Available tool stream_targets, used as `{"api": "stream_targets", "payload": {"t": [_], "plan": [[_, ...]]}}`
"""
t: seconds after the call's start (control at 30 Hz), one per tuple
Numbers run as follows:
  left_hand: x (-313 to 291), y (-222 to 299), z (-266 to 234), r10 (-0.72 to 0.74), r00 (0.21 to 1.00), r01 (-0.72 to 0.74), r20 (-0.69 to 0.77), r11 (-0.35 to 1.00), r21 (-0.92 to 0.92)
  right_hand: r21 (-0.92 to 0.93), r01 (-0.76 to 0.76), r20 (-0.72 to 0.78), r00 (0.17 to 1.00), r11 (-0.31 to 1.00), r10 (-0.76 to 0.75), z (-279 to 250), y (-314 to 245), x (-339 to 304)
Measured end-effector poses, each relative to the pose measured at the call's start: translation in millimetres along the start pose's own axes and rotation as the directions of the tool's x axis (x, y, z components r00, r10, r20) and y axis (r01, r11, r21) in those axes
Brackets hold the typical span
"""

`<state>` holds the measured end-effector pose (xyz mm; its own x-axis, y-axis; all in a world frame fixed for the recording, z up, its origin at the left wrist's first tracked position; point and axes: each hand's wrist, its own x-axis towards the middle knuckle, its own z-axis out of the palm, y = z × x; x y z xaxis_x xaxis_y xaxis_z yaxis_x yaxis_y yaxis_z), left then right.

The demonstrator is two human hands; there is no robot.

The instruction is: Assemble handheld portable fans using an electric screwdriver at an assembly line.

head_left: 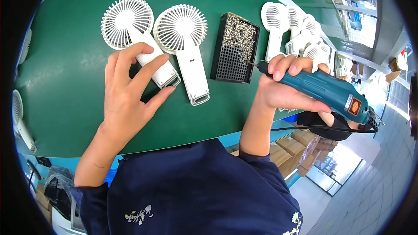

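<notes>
A teal electric screwdriver (pixel 324 89) is gripped in my right hand (pixel 285 87), its bit reaching the right side of a black screw tray (pixel 214 67). Small silver screws (pixel 239 35) fill the tray's upper part; rows of bare holes show below them. My left hand (pixel 124 89) rests on the handle of a white handheld fan (pixel 150 45), fingertips on the handle and thumb by the loop at its lower end. A second white handheld fan (pixel 191 67) lies just right of it. Both show their slatted round heads and point handle-down toward me.
Several more white fans (pixel 274 30) lie grouped beyond the tray on the green table (pixel 65 91). Another fan (pixel 19 113) is at the left edge. The screwdriver's black cord (pixel 322 127) trails at the right. A person in black and cardboard boxes (pixel 287 150) are at the lower right.
</notes>
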<state>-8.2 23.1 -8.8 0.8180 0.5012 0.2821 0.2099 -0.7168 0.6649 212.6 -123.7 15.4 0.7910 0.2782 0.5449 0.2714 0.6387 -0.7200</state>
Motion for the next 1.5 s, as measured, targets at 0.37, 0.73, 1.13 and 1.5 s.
{"api": "stream_targets", "payload": {"t": [0.37,0.73,1.13,1.5], "plan": [[-2.0,25.9,3.1,0.108,0.993,-0.114,-0.046,0.984,-0.14,0.253,-0.116,0.101,0.99,0.96,0.094,19.5,-26.4,-13.0],[-5.4,36.3,22.1,0.197,0.98,-0.197,-0.029,0.934,-0.299,0.294,-0.368,0.372,0.894,0.882,0.249,69.7,-44.3,-35.7],[-14.8,25.6,16.5,0.168,0.984,-0.179,-0.064,0.896,-0.405,0.397,-0.41,0.265,0.908,0.821,0.325,67.3,-43.8,-29.9],[-13.7,23.3,12.2,0.246,0.969,-0.229,-0.002,0.901,-0.369,0.405,-0.48,0.378,0.863,0.778,0.336,69.3,-37.2,-28.9]]}}
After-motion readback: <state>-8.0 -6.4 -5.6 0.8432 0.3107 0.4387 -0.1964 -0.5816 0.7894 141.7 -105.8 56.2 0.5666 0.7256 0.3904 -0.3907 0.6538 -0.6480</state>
